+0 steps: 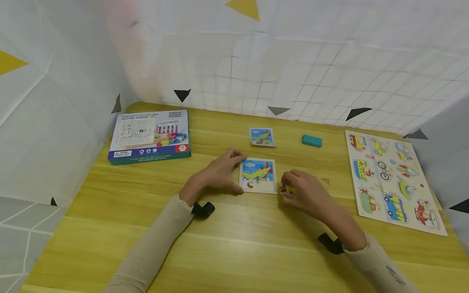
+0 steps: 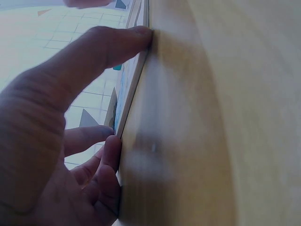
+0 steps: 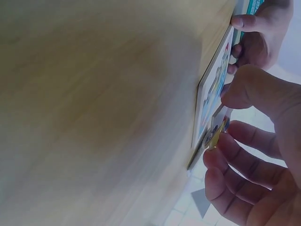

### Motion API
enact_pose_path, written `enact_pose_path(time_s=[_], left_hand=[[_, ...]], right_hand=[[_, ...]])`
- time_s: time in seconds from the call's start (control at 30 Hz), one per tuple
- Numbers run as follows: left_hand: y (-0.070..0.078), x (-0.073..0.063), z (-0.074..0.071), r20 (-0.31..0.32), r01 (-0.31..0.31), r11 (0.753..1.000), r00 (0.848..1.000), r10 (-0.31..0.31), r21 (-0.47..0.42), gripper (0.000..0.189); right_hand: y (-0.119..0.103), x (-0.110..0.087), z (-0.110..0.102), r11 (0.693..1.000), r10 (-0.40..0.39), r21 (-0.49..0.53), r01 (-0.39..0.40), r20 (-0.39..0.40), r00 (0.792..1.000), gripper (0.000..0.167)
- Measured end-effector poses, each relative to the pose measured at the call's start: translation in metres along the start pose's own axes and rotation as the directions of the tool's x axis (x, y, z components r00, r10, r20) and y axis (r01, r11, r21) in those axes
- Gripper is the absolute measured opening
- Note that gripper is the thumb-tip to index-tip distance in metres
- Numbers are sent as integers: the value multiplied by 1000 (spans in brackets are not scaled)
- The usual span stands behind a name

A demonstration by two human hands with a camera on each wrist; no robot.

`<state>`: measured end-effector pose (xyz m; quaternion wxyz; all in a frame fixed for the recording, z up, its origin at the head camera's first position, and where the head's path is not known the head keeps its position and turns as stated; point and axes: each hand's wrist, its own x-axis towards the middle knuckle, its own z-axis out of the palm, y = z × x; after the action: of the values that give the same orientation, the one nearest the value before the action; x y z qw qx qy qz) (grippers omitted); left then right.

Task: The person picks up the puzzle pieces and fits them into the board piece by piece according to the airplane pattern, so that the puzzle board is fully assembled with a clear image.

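A small square jigsaw puzzle [image 1: 258, 176] with a yellow airplane on a blue sky lies on the table, its picture filled in at the top and bare along part of the bottom. My left hand [image 1: 221, 171] holds it by the left side, thumb at the near corner and fingertips at the far one; in the left wrist view the thumb [image 2: 108, 47] presses the frame's edge. Just off the puzzle's right edge, my right hand [image 1: 305, 193] pinches a jigsaw piece [image 3: 218, 134] with yellow on it between thumb and fingers.
Behind the puzzle lies a picture card [image 1: 262, 137] of the same airplane. A teal block [image 1: 312, 141] sits to its right. On the far right is a large vehicle puzzle board [image 1: 393, 181], and at the back left a beaded-toy box [image 1: 150, 136]. White cloth walls [image 1: 286, 61] border the table.
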<state>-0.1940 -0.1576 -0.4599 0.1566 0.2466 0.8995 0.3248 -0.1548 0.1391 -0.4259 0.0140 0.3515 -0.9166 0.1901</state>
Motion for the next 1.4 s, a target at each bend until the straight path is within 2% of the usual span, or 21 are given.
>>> enact_pose_path(time_s=[0.27, 0.5, 1.1, 1.4], left_hand=[[0, 0, 0, -4, -3, 1000, 1000, 3, 5, 108], [-1, 0, 1, -6, -10, 1000, 1000, 10, 0, 108], [0, 0, 1, -3, -19, 1000, 1000, 19, 6, 107], [-1, 0, 0, -1, -16, 1000, 1000, 16, 10, 107]], right_hand=[[-8, 16, 4, 998, -60, -1, 60, 12, 998, 27], [-15, 26, 9, 997, -81, 2, 81, 37, 996, 28], [-23, 41, 22, 985, -169, 30, 168, 38, 985, 28], [-28, 49, 27, 983, -183, -3, 183, 63, 981, 27]])
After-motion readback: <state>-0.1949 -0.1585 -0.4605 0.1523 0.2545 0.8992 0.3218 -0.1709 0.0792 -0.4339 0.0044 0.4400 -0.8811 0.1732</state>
